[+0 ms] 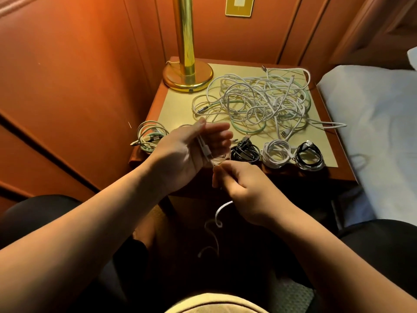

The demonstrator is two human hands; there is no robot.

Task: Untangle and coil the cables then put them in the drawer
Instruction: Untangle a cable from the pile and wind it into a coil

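Note:
A tangle of white and mint cables [259,100] lies on the nightstand top [176,102]. Along its front edge sit coiled cables: a black one [244,151], a white one [277,153], another black one [309,155], and a white-and-mint coil [149,136] at the left corner. My left hand [194,147] is held palm up at the front edge, its thumb pressing loops of a white cable [206,152] wound round the fingers. My right hand [243,186] pinches the same cable just below; its loose tail [217,219] hangs down between my knees. No drawer is visible.
A brass lamp base [187,75] stands at the back left of the nightstand. Wood-panelled wall runs along the left and back. A bed with white linen [374,123] borders the right side. My knees sit on either side below the nightstand.

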